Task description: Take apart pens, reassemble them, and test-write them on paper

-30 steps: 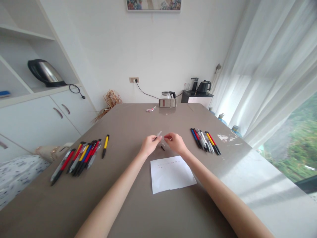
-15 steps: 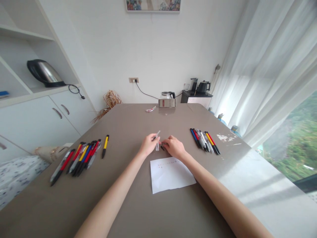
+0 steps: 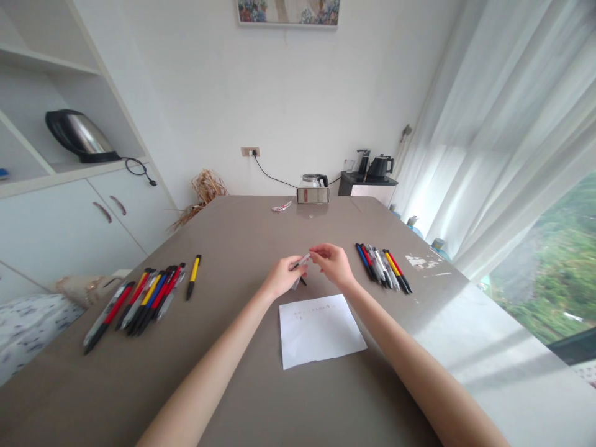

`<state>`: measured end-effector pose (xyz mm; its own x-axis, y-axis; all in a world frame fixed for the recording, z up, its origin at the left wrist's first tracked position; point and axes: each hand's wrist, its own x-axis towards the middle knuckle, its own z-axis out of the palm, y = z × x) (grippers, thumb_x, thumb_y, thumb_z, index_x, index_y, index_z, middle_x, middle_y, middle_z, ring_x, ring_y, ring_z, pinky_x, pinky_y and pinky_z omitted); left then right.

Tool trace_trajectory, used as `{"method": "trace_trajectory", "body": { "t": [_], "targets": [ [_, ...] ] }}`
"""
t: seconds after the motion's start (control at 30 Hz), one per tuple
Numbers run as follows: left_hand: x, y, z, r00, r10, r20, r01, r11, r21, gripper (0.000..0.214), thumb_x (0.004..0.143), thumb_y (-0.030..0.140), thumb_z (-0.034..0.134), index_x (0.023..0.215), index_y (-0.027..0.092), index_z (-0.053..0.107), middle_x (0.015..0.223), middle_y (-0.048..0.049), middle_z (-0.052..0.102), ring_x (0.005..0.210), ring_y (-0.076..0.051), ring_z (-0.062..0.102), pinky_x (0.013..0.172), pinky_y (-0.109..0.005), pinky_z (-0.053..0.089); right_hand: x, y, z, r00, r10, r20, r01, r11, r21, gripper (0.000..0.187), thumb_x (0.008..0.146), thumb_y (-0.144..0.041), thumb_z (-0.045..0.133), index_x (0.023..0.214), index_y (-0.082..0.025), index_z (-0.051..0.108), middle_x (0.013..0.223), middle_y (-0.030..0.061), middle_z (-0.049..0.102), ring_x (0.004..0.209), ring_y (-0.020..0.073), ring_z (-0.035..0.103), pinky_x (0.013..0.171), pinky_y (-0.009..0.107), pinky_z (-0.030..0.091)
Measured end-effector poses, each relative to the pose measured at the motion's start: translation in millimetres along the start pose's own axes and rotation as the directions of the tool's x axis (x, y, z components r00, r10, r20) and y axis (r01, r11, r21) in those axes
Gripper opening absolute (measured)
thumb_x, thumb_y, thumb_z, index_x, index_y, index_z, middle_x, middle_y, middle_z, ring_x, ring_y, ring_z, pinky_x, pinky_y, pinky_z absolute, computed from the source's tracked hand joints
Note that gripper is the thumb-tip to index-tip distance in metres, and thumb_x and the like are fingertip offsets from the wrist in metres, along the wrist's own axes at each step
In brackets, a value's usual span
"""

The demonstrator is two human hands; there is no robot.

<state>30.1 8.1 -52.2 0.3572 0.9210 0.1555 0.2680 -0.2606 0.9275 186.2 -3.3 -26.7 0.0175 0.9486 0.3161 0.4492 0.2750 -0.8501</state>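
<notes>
My left hand (image 3: 281, 277) pinches a clear pen barrel (image 3: 303, 261) just above the brown table (image 3: 242, 236). My right hand (image 3: 333, 263) is closed with its fingertips at the barrel's upper end. What those fingertips pinch is too small to name. A small dark pen part (image 3: 303, 281) lies on the table under the hands. A white sheet of paper (image 3: 319, 328) lies flat just in front of them, with faint marks along its far edge.
Several coloured pens (image 3: 139, 299) lie grouped at the left, one yellow-and-black pen (image 3: 193, 275) beside them. Another pen group (image 3: 382, 267) lies at the right. A glass kettle (image 3: 313, 187) and a wrapper (image 3: 282, 206) sit at the far edge.
My right hand has lifted from the table up to the tip of the clear barrel. My left hand has tilted the barrel over toward the right.
</notes>
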Motion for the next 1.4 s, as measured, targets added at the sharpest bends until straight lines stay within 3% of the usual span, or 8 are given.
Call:
{"method": "trace_trajectory", "body": {
  "t": [0.3,0.47,0.53,0.67,0.83,0.97,1.27,1.4],
  "targets": [
    [3,0,-4.1,0.999,0.019,-0.030,-0.020,1.000,-0.021,0.036,0.073,0.034,0.054,0.103,0.016,0.058,0.085,-0.0066,0.066,0.074,-0.018,0.062,0.072,-0.030,0.046,-1,2,4,0.996,-0.032,0.085,0.037,0.997,-0.065,0.029,0.076,-0.034,0.046,0.091,-0.019,0.065,0.078,0.0027,0.066,0.068,0.0135,0.059,0.059,0.022,0.044],
    [4,0,-14.0,0.987,-0.021,-0.160,0.028,0.999,0.045,0.034,0.074,0.036,0.052,0.101,0.016,0.056,0.081,-0.0075,0.067,0.073,-0.018,0.062,0.066,-0.028,0.047,-6,1,6,0.980,0.032,0.199,0.034,0.947,-0.320,0.025,0.074,-0.034,0.049,0.085,-0.021,0.066,0.078,0.0022,0.065,0.071,0.0142,0.058,0.065,0.023,0.041],
    [4,-1,-16.0,0.984,-0.035,-0.175,0.045,0.997,0.055,0.034,0.074,0.036,0.051,0.101,0.015,0.056,0.081,-0.0079,0.066,0.072,-0.018,0.062,0.061,-0.027,0.048,-11,0,10,0.959,0.058,0.276,0.072,0.897,-0.437,0.021,0.070,-0.036,0.055,0.082,-0.022,0.066,0.081,0.0024,0.064,0.071,0.0146,0.057,0.063,0.023,0.040],
    [4,-1,-16.2,0.985,-0.057,-0.165,0.066,0.997,0.046,0.035,0.075,0.037,0.050,0.102,0.015,0.055,0.082,-0.0084,0.066,0.071,-0.017,0.062,0.052,-0.024,0.046,-18,-4,17,0.951,0.063,0.302,0.128,0.808,-0.575,0.013,0.069,-0.026,0.055,0.077,-0.022,0.065,0.086,0.0034,0.062,0.076,0.0158,0.056,0.062,0.023,0.038],
    [4,0,-13.6,0.989,-0.060,-0.138,0.066,0.997,0.039,0.033,0.075,0.037,0.050,0.101,0.017,0.055,0.085,-0.0079,0.065,0.072,-0.017,0.061,0.050,-0.022,0.045,-11,-4,10,0.974,0.080,0.213,0.047,0.845,-0.532,0.015,0.076,-0.022,0.047,0.078,-0.019,0.062,0.079,0.0045,0.063,0.074,0.0144,0.057,0.063,0.022,0.038],
    [2,3,-9.8,0.995,-0.068,-0.078,0.070,0.997,0.027,0.033,0.075,0.037,0.050,0.100,0.017,0.056,0.082,-0.0070,0.066,0.070,-0.016,0.061,0.051,-0.022,0.045,-2,-2,-2,0.992,0.006,0.128,0.050,0.905,-0.423,0.017,0.078,-0.019,0.043,0.084,-0.017,0.060,0.079,0.0032,0.064,0.072,0.0121,0.056,0.065,0.021,0.038],
    [3,3,-12.3,0.987,-0.037,-0.158,0.051,0.995,0.082,0.030,0.073,0.032,0.052,0.097,0.016,0.058,0.081,-0.0068,0.067,0.075,-0.017,0.062,0.067,-0.028,0.047,-14,-3,12,0.945,-0.024,0.326,0.223,0.776,-0.589,0.027,0.077,-0.029,0.048,0.101,-0.029,0.060,0.090,0.0038,0.058,0.082,0.0164,0.055,0.063,0.023,0.037],
    [6,5,-12.9,0.988,-0.053,-0.145,0.059,0.998,0.035,0.031,0.073,0.034,0.052,0.097,0.015,0.057,0.080,-0.0074,0.067,0.075,-0.018,0.062,0.066,-0.028,0.048,-16,1,19,0.943,0.015,0.332,0.212,0.742,-0.636,0.022,0.076,-0.024,0.046,0.090,-0.026,0.064,0.089,0.0039,0.058,0.080,0.0163,0.056,0.061,0.023,0.037]
  ]
}}
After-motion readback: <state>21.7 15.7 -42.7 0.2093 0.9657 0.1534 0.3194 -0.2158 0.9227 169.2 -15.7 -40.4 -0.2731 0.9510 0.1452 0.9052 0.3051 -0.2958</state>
